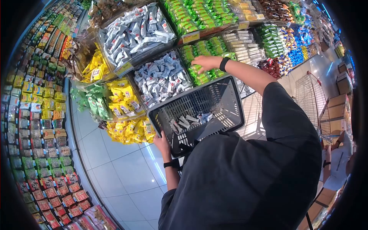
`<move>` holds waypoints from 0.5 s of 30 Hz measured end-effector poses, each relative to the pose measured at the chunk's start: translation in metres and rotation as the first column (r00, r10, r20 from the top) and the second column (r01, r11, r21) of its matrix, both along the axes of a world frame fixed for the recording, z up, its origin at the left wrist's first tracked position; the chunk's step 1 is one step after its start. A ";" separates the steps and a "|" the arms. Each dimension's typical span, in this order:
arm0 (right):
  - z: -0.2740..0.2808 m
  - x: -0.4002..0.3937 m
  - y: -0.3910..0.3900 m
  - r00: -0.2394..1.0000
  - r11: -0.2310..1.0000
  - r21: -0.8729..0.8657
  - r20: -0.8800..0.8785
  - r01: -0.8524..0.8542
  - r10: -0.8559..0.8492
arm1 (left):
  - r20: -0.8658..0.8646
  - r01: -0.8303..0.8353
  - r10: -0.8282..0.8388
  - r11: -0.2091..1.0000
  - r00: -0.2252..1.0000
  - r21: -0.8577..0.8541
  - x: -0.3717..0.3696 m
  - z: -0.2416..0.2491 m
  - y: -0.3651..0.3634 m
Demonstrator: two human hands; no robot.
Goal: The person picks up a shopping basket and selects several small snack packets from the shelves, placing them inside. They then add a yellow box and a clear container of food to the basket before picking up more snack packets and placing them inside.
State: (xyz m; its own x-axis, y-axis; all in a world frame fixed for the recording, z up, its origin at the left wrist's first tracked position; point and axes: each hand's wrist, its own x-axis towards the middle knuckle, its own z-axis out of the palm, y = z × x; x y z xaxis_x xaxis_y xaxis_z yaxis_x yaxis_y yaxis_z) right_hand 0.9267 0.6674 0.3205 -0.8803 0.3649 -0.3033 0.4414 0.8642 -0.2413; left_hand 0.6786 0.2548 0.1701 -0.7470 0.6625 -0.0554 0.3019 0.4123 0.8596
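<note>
My left hand [162, 145] is closed on the left edge of a dark grey shopping basket [220, 92], which is tilted in front of me. Several small white-and-silver wrapped packets [186, 122] lie in the bottom of the basket. Beyond its far rim, my right hand [207, 63] reaches over a bin of green wrapped snack packets [210, 46]. Its fingers are apart and point down at the packets; whether they touch one is hard to tell. Left of that hand is a bin of silver-white wrapped packets [163, 74].
A larger bin of silver packets [134, 34] and a bin of green packets [199, 13] stand behind. Yellow packets [122, 97] fill bins at the left. Shelves of packaged goods [48, 134] line the far left. At right are a shopping cart [308, 96] and another person [339, 165].
</note>
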 end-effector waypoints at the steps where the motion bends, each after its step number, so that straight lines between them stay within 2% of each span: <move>1: -0.001 0.000 0.001 0.997 1.000 -0.017 -0.071 0.006 -0.007 | 0.007 -0.010 0.010 1.000 1.000 0.017 0.000 -0.002 0.002; 2: -0.002 -0.001 0.002 0.990 0.999 -0.035 -0.141 0.010 -0.015 | 0.008 -0.010 0.010 1.000 1.000 0.017 -0.001 -0.005 0.002; 6: 0.003 0.001 -0.004 0.990 1.000 -0.008 -0.141 -0.007 0.006 | -0.044 -0.010 0.009 1.000 0.999 -0.012 0.000 -0.004 -0.001; 7: 0.006 0.001 -0.007 0.998 1.000 -0.022 -0.062 -0.013 0.012 | -0.056 -0.009 0.007 1.000 0.998 -0.025 0.000 -0.002 0.000; 11: 0.013 0.009 -0.014 0.995 0.996 0.013 -0.038 -0.087 0.087 | -0.017 0.001 -0.001 1.000 1.000 -0.027 -0.001 -0.003 0.000; 13: 0.012 0.009 -0.013 0.996 0.996 0.041 -0.039 -0.081 0.083 | -0.103 -0.003 0.011 0.997 0.995 0.078 0.000 -0.008 0.002; 15: 0.005 0.012 -0.007 0.991 0.993 0.081 -0.096 -0.088 0.096 | -0.082 0.006 0.000 0.997 0.997 0.073 0.002 -0.004 0.003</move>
State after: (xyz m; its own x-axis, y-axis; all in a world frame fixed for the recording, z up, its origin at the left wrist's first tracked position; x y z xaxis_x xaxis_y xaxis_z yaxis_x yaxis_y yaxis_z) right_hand 0.9390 0.6600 0.3255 -0.9356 0.2997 -0.1865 0.3362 0.9176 -0.2119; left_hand 0.6802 0.2582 0.1660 -0.7453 0.6645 0.0545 0.3733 0.3482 0.8599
